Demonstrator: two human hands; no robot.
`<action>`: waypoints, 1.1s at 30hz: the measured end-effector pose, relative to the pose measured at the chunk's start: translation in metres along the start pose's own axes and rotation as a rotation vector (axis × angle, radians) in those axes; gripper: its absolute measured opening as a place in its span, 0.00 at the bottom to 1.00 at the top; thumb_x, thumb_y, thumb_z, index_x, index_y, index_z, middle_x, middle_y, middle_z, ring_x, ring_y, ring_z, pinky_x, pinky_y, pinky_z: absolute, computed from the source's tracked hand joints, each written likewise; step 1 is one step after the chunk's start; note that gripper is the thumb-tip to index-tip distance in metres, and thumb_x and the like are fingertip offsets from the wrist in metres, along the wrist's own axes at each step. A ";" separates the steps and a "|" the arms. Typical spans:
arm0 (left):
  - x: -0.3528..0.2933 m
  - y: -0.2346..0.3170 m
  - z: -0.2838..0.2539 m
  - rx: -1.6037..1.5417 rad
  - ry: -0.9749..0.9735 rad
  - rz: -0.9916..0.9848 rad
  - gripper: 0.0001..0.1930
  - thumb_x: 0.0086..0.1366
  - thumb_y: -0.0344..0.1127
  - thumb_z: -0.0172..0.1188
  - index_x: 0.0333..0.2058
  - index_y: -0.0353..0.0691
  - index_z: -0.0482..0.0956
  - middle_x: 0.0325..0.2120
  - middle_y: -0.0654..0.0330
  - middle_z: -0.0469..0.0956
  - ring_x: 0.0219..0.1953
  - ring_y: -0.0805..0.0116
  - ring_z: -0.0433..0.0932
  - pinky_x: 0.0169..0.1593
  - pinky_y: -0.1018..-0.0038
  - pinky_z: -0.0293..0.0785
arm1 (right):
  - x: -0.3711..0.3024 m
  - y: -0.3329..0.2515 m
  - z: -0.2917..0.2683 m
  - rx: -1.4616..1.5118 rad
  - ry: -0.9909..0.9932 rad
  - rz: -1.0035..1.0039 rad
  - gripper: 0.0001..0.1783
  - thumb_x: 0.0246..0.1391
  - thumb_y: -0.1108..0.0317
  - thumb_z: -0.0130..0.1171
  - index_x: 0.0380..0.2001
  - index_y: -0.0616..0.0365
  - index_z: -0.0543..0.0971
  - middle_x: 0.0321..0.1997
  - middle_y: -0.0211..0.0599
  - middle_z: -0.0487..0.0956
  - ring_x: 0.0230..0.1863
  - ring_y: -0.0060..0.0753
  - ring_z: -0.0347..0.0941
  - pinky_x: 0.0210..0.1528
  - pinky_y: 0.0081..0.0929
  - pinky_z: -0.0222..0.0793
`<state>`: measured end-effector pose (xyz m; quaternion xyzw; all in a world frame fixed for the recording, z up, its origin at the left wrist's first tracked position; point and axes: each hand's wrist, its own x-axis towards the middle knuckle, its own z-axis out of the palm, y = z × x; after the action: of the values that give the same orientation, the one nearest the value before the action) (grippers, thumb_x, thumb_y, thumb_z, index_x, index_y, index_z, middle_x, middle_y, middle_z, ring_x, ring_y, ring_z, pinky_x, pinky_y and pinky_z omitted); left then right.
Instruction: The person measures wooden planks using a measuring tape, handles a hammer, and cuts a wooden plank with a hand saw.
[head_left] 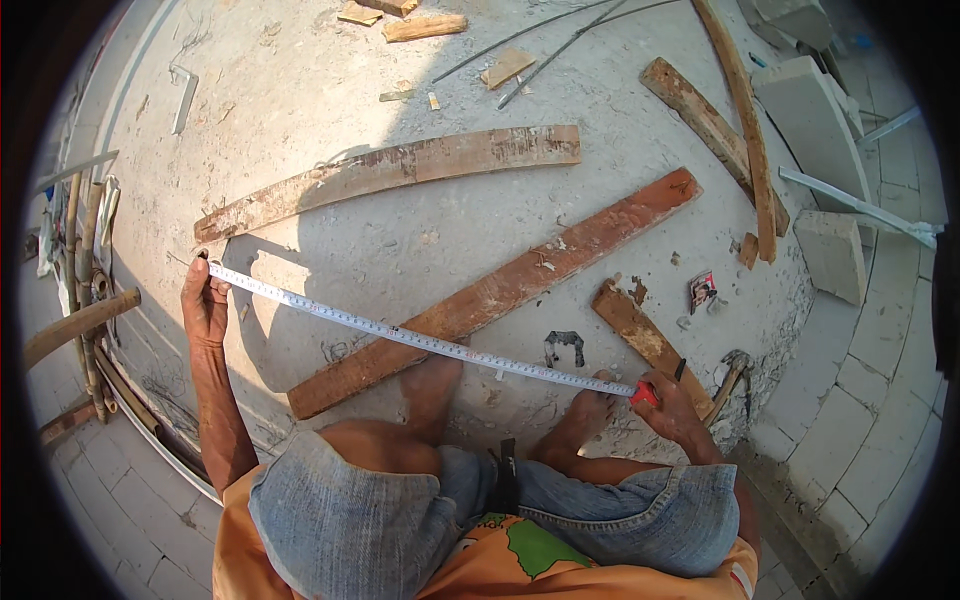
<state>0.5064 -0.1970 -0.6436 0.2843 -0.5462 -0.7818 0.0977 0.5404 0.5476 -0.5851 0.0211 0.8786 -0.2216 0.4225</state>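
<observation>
A tape measure is drawn out between my hands, its white blade (400,335) slanting down from left to right. My left hand (205,300) pinches the blade's free end. In my right hand (672,408) is the red case (643,393), with fingers wrapped round it; a dark, thin upright thing shows beside that hand. Under the blade lies a reddish-brown plank (520,280), set diagonally on the dusty concrete. Beyond it rests a paler, whitish-stained plank (400,172). My bare feet are on the floor close to the blade.
A hammer (732,380) and a short board (640,332) lie by my right hand. Farther right are long timbers (710,130) and pale stone blocks (815,130). Bamboo poles (82,260) stand at the left edge. Metal rods (560,50) and wood scraps (425,27) lie at the back.
</observation>
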 end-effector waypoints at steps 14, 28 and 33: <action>-0.101 -0.087 0.199 0.146 -0.355 -0.338 0.41 0.66 0.33 0.65 0.70 0.33 0.50 0.34 0.50 0.84 0.32 0.64 0.85 0.37 0.71 0.83 | 0.048 -0.077 0.018 0.142 -0.005 -0.121 0.21 0.51 0.68 0.59 0.49 0.62 0.81 0.45 0.53 0.78 0.48 0.51 0.77 0.51 0.38 0.73; -0.194 -0.150 0.096 1.798 -0.598 0.650 0.42 0.55 0.43 0.70 0.68 0.49 0.63 0.61 0.49 0.69 0.61 0.46 0.71 0.63 0.54 0.70 | 0.027 -0.048 -0.005 0.531 0.098 0.062 0.20 0.54 0.71 0.53 0.50 0.68 0.77 0.30 0.34 0.73 0.27 0.23 0.69 0.28 0.22 0.66; -0.141 -0.126 0.093 1.509 -0.699 0.384 0.40 0.55 0.38 0.70 0.67 0.47 0.65 0.59 0.51 0.73 0.60 0.52 0.73 0.63 0.56 0.71 | 0.029 -0.044 -0.012 0.468 0.194 -0.026 0.20 0.55 0.71 0.53 0.50 0.67 0.78 0.32 0.31 0.73 0.28 0.22 0.67 0.30 0.22 0.65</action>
<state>0.5905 -0.0093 -0.6886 -0.0818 -0.9584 -0.2211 -0.1611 0.5028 0.5087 -0.5840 0.1284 0.8399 -0.4213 0.3171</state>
